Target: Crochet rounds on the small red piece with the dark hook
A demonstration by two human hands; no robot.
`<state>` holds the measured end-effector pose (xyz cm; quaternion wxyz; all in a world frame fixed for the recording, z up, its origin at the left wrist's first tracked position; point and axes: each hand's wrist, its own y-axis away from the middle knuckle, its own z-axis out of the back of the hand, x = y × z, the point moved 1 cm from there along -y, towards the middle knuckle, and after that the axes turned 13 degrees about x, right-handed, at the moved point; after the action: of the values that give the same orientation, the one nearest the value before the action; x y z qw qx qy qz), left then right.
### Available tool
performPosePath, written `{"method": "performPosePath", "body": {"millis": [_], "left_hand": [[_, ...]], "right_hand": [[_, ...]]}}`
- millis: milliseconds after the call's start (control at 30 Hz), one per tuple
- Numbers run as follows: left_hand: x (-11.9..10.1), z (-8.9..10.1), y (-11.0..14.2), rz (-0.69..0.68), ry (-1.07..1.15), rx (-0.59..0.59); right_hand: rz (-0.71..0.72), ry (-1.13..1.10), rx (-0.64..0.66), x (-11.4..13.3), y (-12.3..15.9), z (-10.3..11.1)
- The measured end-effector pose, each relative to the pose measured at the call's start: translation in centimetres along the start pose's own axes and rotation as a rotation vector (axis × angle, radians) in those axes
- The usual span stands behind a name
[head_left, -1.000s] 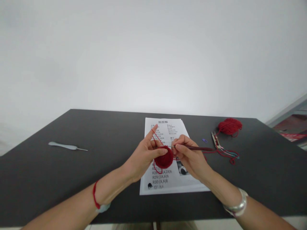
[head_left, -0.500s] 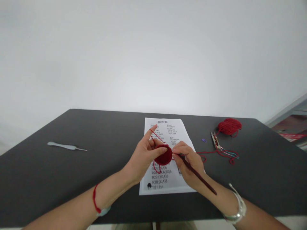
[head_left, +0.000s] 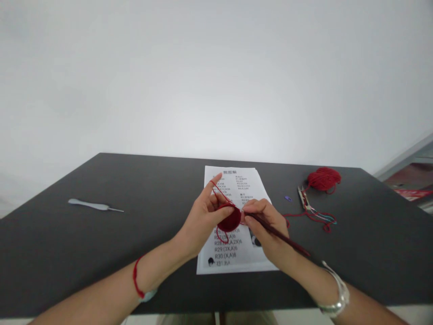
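Note:
A round dark-red crochet piece (head_left: 230, 220) is pinched between the thumb and fingers of my left hand (head_left: 203, 215). My left index finger points up, with a strand of red yarn (head_left: 219, 191) looped over it and running down to the piece. My right hand (head_left: 268, 225) grips a dark reddish-brown crochet hook (head_left: 279, 234) like a pen. The hook's tip meets the right edge of the piece, where the fingers hide it. Both hands are above white printed sheets (head_left: 233, 266), and a yarn loop hangs under the piece.
A grey-handled hook (head_left: 88, 205) lies at the left of the black table (head_left: 152, 180). On the right are a red yarn ball (head_left: 324, 179), small scissors (head_left: 302, 197) with pale cords, and a purple stitch marker (head_left: 287, 198). Yarn trails from there toward my hands.
The crochet hook has swung to a flatter angle, its back end moving slightly right and up. My right hand has turned a little; my left hand has barely moved.

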<state>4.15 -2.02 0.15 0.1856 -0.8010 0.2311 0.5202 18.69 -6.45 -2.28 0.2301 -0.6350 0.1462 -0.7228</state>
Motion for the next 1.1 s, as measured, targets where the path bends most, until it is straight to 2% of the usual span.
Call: {"method": "performPosePath", "body": {"millis": [100, 200, 267, 567, 733, 800, 967, 1100], "left_hand": [[0.1, 0.1, 0.0, 0.012, 0.057, 0.005], [0.0, 0.0, 0.1, -0.009, 0.009, -0.007], [-0.1, -0.1, 0.1, -0.031, -0.031, -0.014], [-0.2, -0.2, 0.2, -0.097, -0.144, -0.018], [0.0, -0.1, 0.1, -0.048, -0.058, -0.020], [0.0, 0.0, 0.0, -0.036, -0.014, -0.021], [0.0, 0.2, -0.2, -0.044, 0.036, -0.043], [0.1, 0.1, -0.2, -0.051, 0.045, -0.044]], "right_hand": [[0.108, 0.159, -0.039, 0.0, 0.2, 0.0], [0.263, 0.443, 0.007, 0.3, 0.3, 0.1], [0.323, 0.554, 0.035, 0.6, 0.2, 0.1], [0.331, 0.586, 0.034, 0.9, 0.1, 0.2], [0.337, 0.619, 0.048, 0.4, 0.2, 0.3], [0.360, 0.648, 0.051, 0.2, 0.2, 0.3], [0.464, 0.767, 0.159, 0.3, 0.3, 0.5], [0.539, 0.934, 0.181, 0.6, 0.3, 0.2]]}}
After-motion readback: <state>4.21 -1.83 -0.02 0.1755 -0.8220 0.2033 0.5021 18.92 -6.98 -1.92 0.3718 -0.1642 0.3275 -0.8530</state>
